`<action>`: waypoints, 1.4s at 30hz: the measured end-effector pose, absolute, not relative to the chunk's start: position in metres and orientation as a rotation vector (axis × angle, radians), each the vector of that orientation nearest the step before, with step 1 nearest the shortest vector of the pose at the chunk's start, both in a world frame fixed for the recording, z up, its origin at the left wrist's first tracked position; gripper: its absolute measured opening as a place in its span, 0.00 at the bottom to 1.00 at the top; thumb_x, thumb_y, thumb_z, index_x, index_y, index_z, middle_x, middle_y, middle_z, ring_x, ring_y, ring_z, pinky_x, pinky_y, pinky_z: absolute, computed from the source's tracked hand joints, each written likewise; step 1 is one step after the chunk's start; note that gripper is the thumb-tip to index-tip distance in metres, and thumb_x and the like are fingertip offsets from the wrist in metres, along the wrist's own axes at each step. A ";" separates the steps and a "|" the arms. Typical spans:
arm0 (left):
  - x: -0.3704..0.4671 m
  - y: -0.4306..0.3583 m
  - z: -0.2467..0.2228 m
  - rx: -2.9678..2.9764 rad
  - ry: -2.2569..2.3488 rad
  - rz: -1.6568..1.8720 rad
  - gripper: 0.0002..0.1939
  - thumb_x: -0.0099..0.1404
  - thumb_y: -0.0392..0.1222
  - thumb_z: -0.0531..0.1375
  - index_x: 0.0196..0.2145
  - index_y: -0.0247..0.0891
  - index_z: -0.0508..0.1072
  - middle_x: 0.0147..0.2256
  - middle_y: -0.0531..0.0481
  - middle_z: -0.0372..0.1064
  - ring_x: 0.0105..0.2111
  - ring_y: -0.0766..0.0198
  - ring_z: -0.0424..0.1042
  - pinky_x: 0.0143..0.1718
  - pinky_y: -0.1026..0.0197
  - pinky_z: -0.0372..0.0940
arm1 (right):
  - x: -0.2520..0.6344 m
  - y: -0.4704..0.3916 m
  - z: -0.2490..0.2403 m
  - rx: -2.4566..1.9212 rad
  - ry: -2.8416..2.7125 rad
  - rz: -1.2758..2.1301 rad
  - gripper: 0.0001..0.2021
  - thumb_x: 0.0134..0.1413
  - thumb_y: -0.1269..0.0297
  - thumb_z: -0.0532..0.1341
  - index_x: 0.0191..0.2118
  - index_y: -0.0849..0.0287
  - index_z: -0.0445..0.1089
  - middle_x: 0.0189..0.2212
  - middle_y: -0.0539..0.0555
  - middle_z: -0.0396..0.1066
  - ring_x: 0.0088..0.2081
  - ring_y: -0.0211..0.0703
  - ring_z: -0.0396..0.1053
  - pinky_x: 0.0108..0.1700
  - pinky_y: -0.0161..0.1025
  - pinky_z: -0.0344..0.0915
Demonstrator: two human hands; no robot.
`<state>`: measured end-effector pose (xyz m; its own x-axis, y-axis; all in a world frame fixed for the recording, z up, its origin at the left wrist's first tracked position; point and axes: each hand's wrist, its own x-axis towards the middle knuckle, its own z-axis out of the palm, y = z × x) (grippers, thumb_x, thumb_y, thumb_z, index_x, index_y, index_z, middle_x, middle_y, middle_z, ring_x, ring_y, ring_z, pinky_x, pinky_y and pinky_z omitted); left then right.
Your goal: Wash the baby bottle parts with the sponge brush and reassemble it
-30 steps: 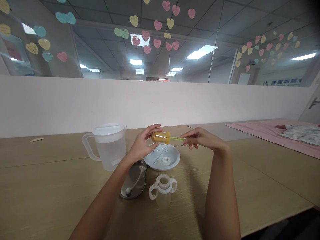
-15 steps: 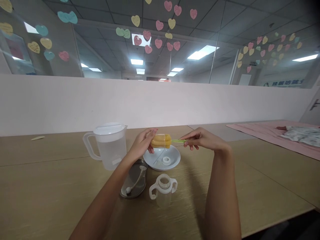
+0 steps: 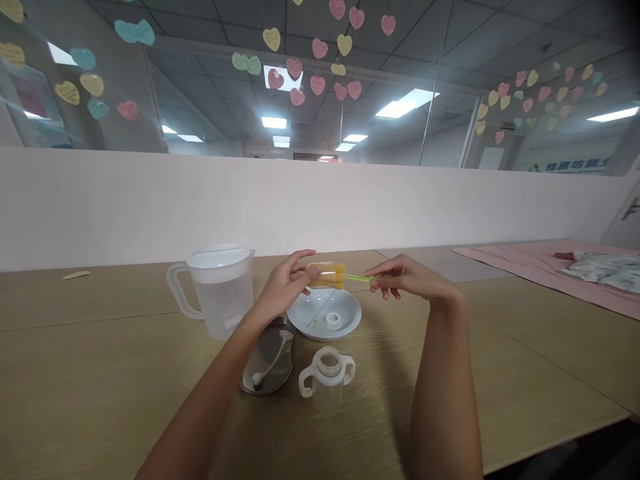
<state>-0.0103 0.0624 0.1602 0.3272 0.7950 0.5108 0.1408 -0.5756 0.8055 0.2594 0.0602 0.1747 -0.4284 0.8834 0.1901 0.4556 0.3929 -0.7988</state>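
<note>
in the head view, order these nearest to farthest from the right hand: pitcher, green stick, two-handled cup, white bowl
From the right hand:
1. Green stick: pinched at its fingertips.
2. White bowl: to its left, lower in the view.
3. Two-handled cup: lower left, in front of the bowl.
4. Pitcher: far left.

The left hand (image 3: 290, 283) holds a clear cup (image 3: 325, 273) sideways above the surface (image 3: 125, 373), and the right hand (image 3: 400, 277) pinches a brush (image 3: 341, 277) by its green handle (image 3: 357, 278), the yellow head inside the cup. Below, a white bowl (image 3: 353, 312) holds a ring (image 3: 333, 321), with a metal tray (image 3: 263, 350) carrying a tube (image 3: 273, 365) to its left, a lidded jug (image 3: 223, 287) farther left and a two-handled bottle (image 3: 328, 383) upright on the near side. A pink cloth (image 3: 525, 267) lies at far right, before a white wall (image 3: 320, 207) topped by glass dotted with notes (image 3: 272, 39).
</note>
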 end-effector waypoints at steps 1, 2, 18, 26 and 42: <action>-0.010 0.062 0.161 1.904 0.853 1.259 0.26 0.58 0.54 0.57 0.51 0.39 0.63 0.35 0.47 0.70 0.27 0.64 0.73 0.26 0.63 0.69 | 0.259 0.060 0.175 -1.136 -2.043 0.900 0.21 0.44 0.57 0.63 0.45 0.60 0.72 0.27 0.54 0.72 0.24 0.35 0.65 0.21 0.32 0.58; -0.010 0.062 0.161 1.881 0.874 1.259 0.26 0.59 0.56 0.55 0.50 0.38 0.64 0.31 0.49 0.70 0.22 0.66 0.72 0.21 0.64 0.68 | 0.258 0.059 0.176 -1.132 -2.047 0.900 0.21 0.44 0.57 0.64 0.45 0.60 0.72 0.27 0.54 0.72 0.24 0.35 0.65 0.21 0.32 0.59; -0.008 0.060 0.162 2.013 0.789 1.299 0.22 0.60 0.48 0.58 0.50 0.39 0.64 0.46 0.45 0.67 0.42 0.61 0.69 0.37 0.63 0.68 | 0.258 0.057 0.177 -1.153 -2.023 0.901 0.19 0.44 0.59 0.63 0.45 0.60 0.73 0.28 0.54 0.72 0.24 0.34 0.65 0.21 0.31 0.59; -0.001 0.053 0.160 2.224 0.876 1.361 0.19 0.59 0.45 0.58 0.49 0.40 0.66 0.49 0.46 0.66 0.46 0.60 0.67 0.45 0.59 0.64 | 0.258 0.054 0.179 -1.164 -2.019 0.912 0.22 0.44 0.56 0.63 0.46 0.61 0.71 0.29 0.55 0.72 0.24 0.35 0.66 0.21 0.31 0.60; -0.012 0.057 0.164 2.374 1.016 1.191 0.22 0.61 0.50 0.55 0.52 0.42 0.64 0.49 0.47 0.65 0.45 0.59 0.67 0.41 0.60 0.64 | 0.257 0.057 0.177 -1.221 -2.038 0.892 0.19 0.45 0.61 0.62 0.45 0.60 0.72 0.29 0.54 0.72 0.24 0.35 0.66 0.21 0.30 0.61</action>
